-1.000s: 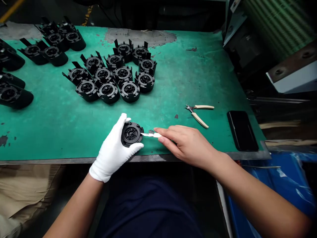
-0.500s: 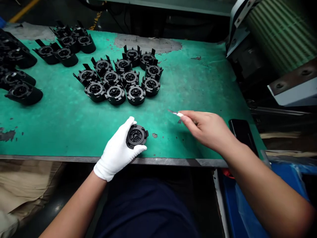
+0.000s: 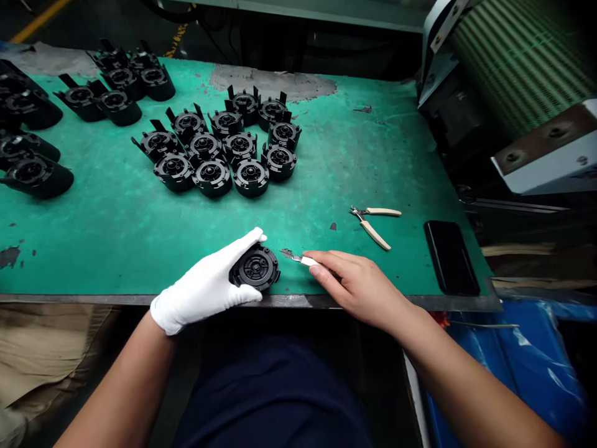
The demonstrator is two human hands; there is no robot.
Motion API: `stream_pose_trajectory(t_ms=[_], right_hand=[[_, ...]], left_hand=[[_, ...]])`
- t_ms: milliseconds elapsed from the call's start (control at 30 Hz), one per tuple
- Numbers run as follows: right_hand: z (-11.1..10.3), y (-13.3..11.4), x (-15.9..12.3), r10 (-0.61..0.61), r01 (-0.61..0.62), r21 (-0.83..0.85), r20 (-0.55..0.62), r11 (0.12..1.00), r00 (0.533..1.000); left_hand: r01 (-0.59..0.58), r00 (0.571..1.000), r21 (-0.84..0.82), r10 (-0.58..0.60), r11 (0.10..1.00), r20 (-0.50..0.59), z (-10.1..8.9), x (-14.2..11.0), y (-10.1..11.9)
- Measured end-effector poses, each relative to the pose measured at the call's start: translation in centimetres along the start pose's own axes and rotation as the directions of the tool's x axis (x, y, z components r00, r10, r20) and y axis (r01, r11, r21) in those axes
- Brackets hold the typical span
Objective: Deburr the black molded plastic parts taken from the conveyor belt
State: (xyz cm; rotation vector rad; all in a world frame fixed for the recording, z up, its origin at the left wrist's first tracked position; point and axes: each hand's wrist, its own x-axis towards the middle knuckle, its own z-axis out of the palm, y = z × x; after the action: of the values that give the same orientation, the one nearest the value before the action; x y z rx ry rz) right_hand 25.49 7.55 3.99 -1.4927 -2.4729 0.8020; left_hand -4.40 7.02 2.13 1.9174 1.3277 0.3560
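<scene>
My left hand [image 3: 205, 283], in a white glove, grips a round black plastic part [image 3: 256, 267] by its side near the table's front edge. The part's ribbed, ringed face is turned up towards me. Bare, my right hand [image 3: 352, 283] is closed around the pale handle of a small knife [image 3: 297, 257]. The thin blade points left, just short of the black part and apart from it. Behind both hands stands a group of similar black parts [image 3: 212, 177], several with upright tabs.
Cutting pliers [image 3: 373, 225] with cream handles lie right of centre on the green tabletop [image 3: 326, 168]. A black phone [image 3: 450, 256] rests near the right edge. More black parts [image 3: 40, 174] stand at the left. A machine with a green ribbed roller [image 3: 527, 68] borders the right.
My right hand has brought the knife left and nearer to the black part, uncovering the pliers. My left hand still holds the part, slightly lower. The view has shifted a little.
</scene>
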Motion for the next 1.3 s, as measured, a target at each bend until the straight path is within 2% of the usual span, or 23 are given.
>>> stream_pose_trajectory(t_ms=[100,267,367,467,533,633,733,933,1067,1200,1300], right_hand=[[0.2,-0.1,-0.2,-0.012,0.012,-0.013,0.006,1.0,1.0],[0.4,-0.2,-0.1,-0.046,0.046,0.013,0.007,0.999,0.999],[0.3,-0.6,0.3,-0.025,0.024,0.035,0.038,0.999,0.999],[0.2,-1.2,0.9,-0.032,0.031,0.023,0.067,0.999,0.997],[0.1,-1.7,1.4,-0.079,0.079,0.015,0.056,0.997,0.995],[0.1,-2.2,2.1,-0.151,0.151,0.009,0.056,0.988,0.987],[0.4,-2.4,2.8,-0.169,0.171,-0.016,0.099,0.985,0.981],[0.5,-2.5,4.0,-0.176,0.184,-0.045,0.138,0.982,0.975],[0.5,-2.5,4.5,-0.175,0.192,-0.091,0.169,0.977,0.97],[0.8,-2.6,4.8,-0.109,0.137,-0.235,0.129,0.962,0.986],[0.8,-2.8,4.6,-0.085,0.111,-0.263,0.108,0.958,0.991]], left_hand=[[-0.019,1.0,-0.01,0.019,1.0,-0.005,-0.7,-0.1,-0.3],[-0.011,0.99,-0.035,0.006,0.999,-0.141,-1.1,-1.5,-1.5],[0.027,0.983,-0.079,-0.041,0.996,-0.178,-0.4,-2.6,-1.5],[0.042,0.964,-0.155,-0.081,0.987,-0.253,1.2,-3.1,-0.5],[0.045,0.932,-0.169,-0.102,0.985,-0.348,2.7,-2.8,0.5],[0.071,0.853,-0.151,-0.138,0.986,-0.503,5.1,-1.8,1.7],[0.077,0.794,-0.159,-0.157,0.984,-0.587,6.7,-0.8,2.3],[0.067,0.783,-0.122,-0.128,0.99,-0.608,7.3,-0.4,1.8],[0.038,0.759,-0.09,-0.088,0.995,-0.645,7.3,-0.3,1.5],[0.037,0.761,-0.085,-0.083,0.996,-0.643,7.3,-0.3,1.5],[0.036,0.758,-0.07,-0.073,0.997,-0.648,7.3,-0.4,1.5]])
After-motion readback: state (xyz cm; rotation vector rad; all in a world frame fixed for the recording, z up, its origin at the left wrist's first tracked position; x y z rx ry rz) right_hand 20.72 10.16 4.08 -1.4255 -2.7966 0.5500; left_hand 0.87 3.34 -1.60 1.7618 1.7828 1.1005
